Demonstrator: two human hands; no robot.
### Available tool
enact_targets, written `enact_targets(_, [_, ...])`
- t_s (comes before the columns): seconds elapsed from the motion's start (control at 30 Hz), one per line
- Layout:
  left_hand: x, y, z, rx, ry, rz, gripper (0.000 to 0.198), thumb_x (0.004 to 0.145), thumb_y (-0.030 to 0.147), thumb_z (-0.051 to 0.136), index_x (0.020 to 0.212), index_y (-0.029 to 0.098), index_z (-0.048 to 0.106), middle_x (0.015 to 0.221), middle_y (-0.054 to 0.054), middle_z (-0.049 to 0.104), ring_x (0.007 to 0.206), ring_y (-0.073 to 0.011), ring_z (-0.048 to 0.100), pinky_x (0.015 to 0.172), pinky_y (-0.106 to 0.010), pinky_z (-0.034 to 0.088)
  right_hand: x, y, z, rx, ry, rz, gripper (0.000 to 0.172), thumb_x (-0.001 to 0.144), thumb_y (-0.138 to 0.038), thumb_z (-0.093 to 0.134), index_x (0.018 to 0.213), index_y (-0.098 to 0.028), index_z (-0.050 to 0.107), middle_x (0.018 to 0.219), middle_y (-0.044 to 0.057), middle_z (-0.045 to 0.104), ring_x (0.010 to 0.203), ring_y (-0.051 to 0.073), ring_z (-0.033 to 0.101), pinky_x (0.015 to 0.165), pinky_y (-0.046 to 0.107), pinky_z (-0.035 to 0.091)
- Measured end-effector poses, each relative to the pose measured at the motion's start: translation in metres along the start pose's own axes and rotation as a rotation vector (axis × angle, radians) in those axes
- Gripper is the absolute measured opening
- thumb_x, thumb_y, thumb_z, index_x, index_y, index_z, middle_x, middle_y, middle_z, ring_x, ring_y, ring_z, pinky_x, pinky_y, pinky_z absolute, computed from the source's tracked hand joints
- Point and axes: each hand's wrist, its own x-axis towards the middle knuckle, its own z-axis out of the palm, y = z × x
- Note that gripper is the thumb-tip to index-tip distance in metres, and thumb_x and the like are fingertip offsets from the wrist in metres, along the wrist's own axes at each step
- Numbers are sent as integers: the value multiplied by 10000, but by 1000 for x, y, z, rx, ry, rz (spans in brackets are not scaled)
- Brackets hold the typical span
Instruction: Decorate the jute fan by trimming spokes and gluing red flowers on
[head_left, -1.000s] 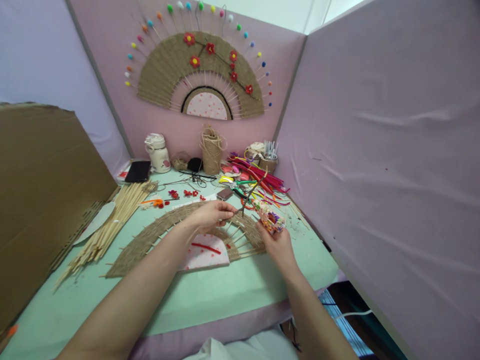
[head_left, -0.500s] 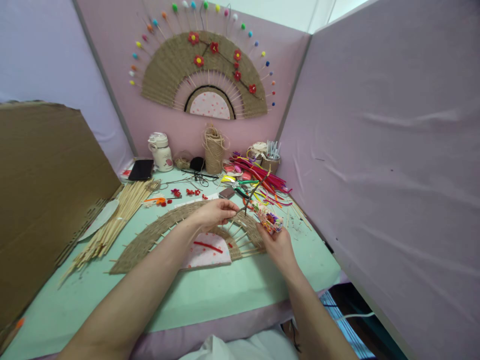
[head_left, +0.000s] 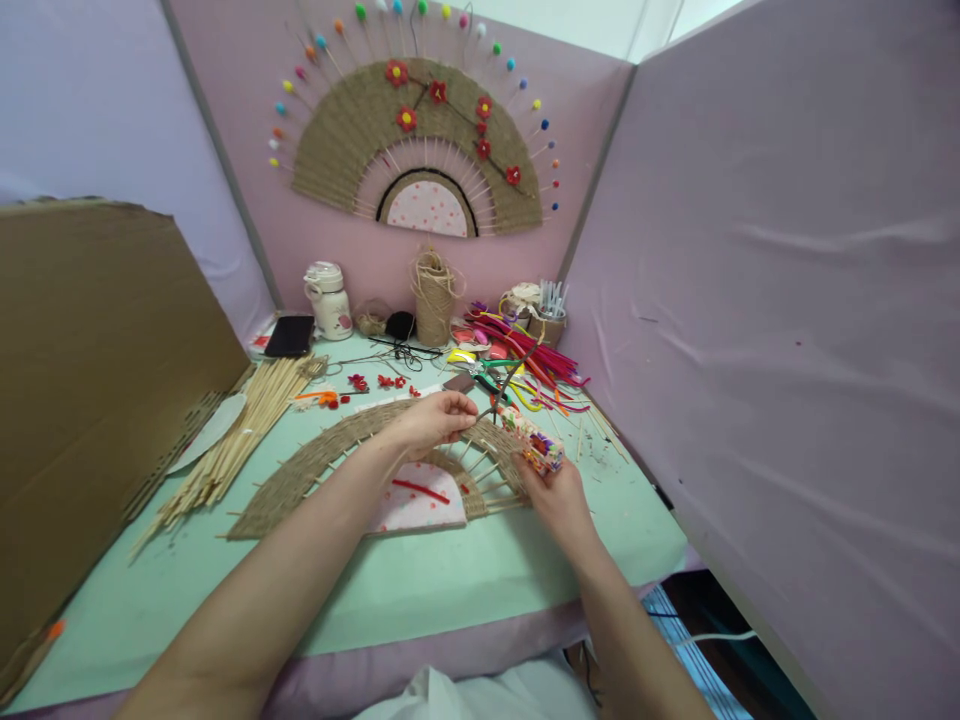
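Above the woven half-ring fan (head_left: 300, 480) on the table, my left hand (head_left: 435, 420) pinches the lower end of a thin brown forked twig (head_left: 516, 372). My right hand (head_left: 559, 500) is closed around a flower-patterned tool that looks like a glue gun (head_left: 536, 442), its narrow end by the twig; whether they touch I cannot tell. The fan has a pink dotted half-circle (head_left: 420, 510) at its centre with a red strip (head_left: 421, 491) lying on it. Part of the fan is hidden under my left forearm.
A finished fan with red flowers (head_left: 337, 140) hangs on the back wall. Behind my hands are pliers (head_left: 487, 378), pipe cleaners (head_left: 551, 355), a twine spool (head_left: 433, 305) and red flower pieces (head_left: 390, 381). Thin sticks (head_left: 232, 440) and cardboard (head_left: 97, 380) lie left.
The view has shifted slightly, so the scene sits a little further right. Both hands keep their holds; the twig and the patterned tool have barely moved.
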Motion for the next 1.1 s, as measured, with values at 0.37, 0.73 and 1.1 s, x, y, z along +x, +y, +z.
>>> enact_targets(0.37, [1,-1,-1,1,-3,31,330,603,300,781,781,157,542,645,56,501,536,-50,427,506,-206,312,-3,6,6,24,-20,-17,303,836,-422,574,948,-152,654,870,87,715,784,225,642,715,333,495])
enact_targets(0.73, [1,-1,1,-35,17,17,300,621,255,777,768,157,534,637,60,509,528,-48,427,515,-203,322,-4,9,10,6,-52,-32,279,850,-399,574,976,-160,646,925,95,711,838,233,646,770,344,495])
enact_targets(1.1, [15,-8,-9,4,112,58,289,620,235,775,753,158,530,606,55,515,526,-60,465,527,-196,357,-10,-1,3,226,23,-3,323,788,-380,650,1001,-137,655,971,108,719,898,241,663,822,376,519])
